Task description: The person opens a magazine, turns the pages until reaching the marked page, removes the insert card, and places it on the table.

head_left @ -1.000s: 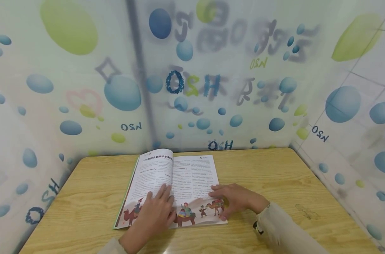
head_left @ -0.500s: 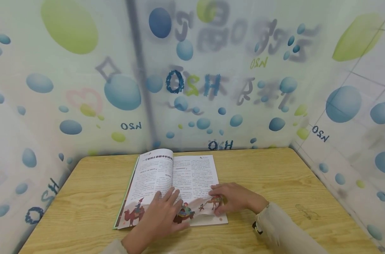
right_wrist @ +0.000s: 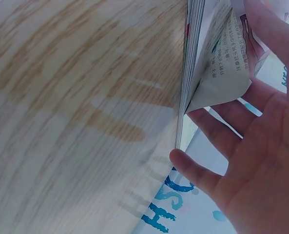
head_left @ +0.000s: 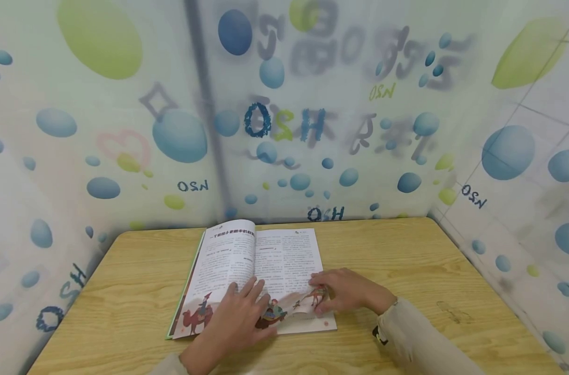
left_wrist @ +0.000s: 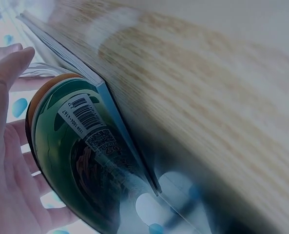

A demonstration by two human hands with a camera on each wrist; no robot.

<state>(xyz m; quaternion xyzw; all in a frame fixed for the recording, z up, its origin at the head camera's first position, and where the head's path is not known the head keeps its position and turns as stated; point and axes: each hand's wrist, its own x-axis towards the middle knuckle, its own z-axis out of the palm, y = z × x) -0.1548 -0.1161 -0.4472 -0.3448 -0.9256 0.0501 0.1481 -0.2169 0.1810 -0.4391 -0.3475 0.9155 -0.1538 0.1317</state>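
An open magazine [head_left: 284, 250] with printed text and cartoon camel riders along its bottom lies on the table. My left hand [head_left: 239, 315], fingers spread and fairly straight, rests across the lower middle of the spread. At the lower right, my right hand [head_left: 347, 289] pinches the corner of the right-hand page [right_wrist: 224, 73] between thumb and fingers. That page bends up off the stack, and its printed underside shows in the right wrist view. In the left wrist view the green back cover [left_wrist: 61, 131] with its barcode curves up beside the left hand's fingers.
The wooden table [head_left: 397, 250] extends around the magazine on both sides. Behind it and along the sides stand pale wall sheets [head_left: 284, 156] printed with blue and green drops and reversed lettering. A small dark tag [head_left: 380, 335] hangs at the right sleeve.
My left hand has shifted slightly right and its fingers have spread. The right hand's thumb has drawn inward, and the page's lower right corner has lifted and buckled, baring the page beneath.
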